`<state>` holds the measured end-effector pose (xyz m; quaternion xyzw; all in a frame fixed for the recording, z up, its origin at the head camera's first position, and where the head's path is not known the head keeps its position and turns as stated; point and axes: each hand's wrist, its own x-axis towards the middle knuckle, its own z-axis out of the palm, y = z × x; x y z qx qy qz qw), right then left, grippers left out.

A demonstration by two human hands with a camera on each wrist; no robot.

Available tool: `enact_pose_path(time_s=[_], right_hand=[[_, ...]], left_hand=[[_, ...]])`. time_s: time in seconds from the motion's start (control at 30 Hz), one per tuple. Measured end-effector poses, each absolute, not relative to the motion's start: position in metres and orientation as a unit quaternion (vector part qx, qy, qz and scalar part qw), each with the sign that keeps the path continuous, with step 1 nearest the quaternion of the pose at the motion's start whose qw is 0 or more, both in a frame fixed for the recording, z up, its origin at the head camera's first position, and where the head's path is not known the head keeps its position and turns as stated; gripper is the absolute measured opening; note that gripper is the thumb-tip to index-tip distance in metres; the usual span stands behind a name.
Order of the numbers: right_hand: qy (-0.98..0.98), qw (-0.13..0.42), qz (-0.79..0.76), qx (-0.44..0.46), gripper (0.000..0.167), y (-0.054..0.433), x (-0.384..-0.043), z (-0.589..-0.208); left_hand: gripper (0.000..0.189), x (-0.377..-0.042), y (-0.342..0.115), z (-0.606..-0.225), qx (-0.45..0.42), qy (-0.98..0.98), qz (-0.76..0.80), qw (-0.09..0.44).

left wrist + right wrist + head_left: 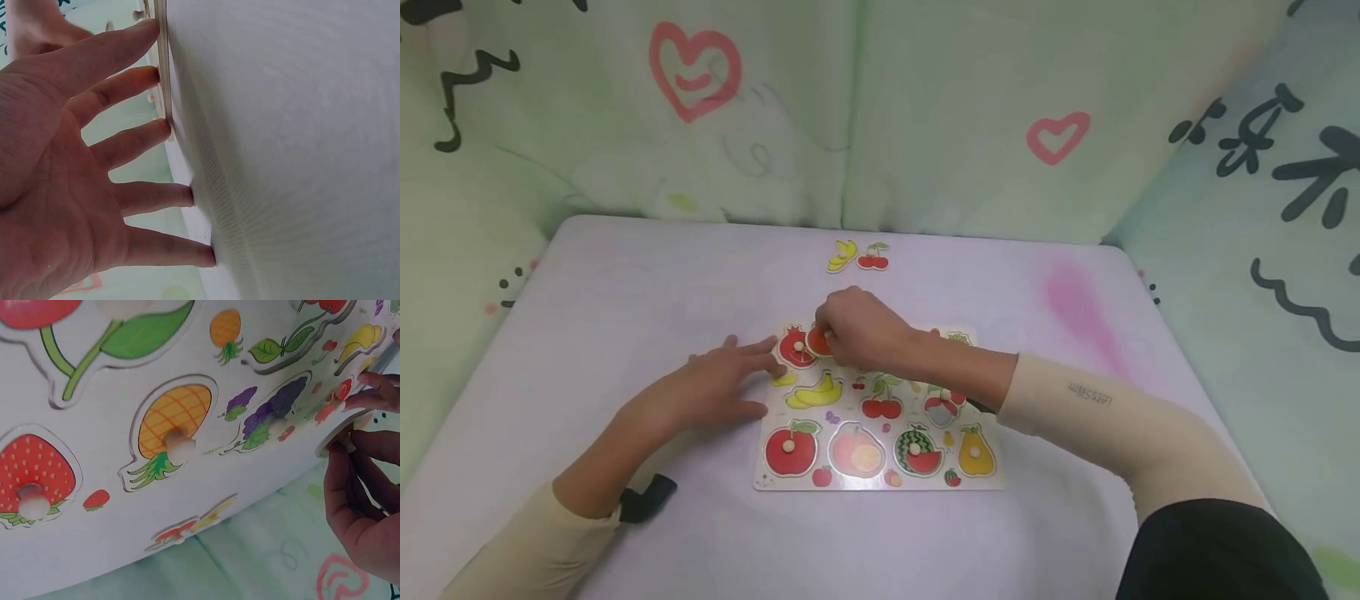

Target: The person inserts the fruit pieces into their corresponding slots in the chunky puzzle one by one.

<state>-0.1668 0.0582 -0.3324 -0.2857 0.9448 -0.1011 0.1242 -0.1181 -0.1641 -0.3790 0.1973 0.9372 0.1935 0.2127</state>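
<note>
A fruit puzzle board (pixel 872 487) lies flat on the table. Over its far left corner my right hand (pixel 865 327) pinches a round, orange-coloured puzzle piece (pixel 816 342) by its knob. The right wrist view shows this piece (pixel 326 447) edge-on, its face turned away, beside the pomegranate (pixel 342 389). My left hand (pixel 722 387) has its fingers spread, with thumb and fingertips at the board's left edge. From the left wrist view, several fingers of the left hand (pixel 81 169) touch the board's side (pixel 164 62) and the tabletop. My right forearm hides part of the board's far right.
A banana piece (pixel 842 256) and a cherry piece (pixel 873 257) lie loose near the table's back edge. Seated pieces with knobs include the apple (pixel 790 450), watermelon (pixel 917 450) and pear (pixel 976 452). Fabric walls (pixel 925 100) surround the table behind and at the sides.
</note>
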Motion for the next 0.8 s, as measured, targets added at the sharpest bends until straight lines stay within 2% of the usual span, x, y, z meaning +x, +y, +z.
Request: enact_pose_path(time_s=[0.5,0.8], right_hand=[[0.93,0.153,-0.113,-0.314,0.012,0.078,-0.109,-0.337],[0.927,0.206,-0.12,-0.29,0.011,0.084,-0.087,-0.346]], left_hand=[[0.056,-0.117,-0.166,-0.381,0.208,0.936,0.199,0.203],[0.056,-0.117,-0.165,-0.381,0.202,0.937,0.196,0.207]])
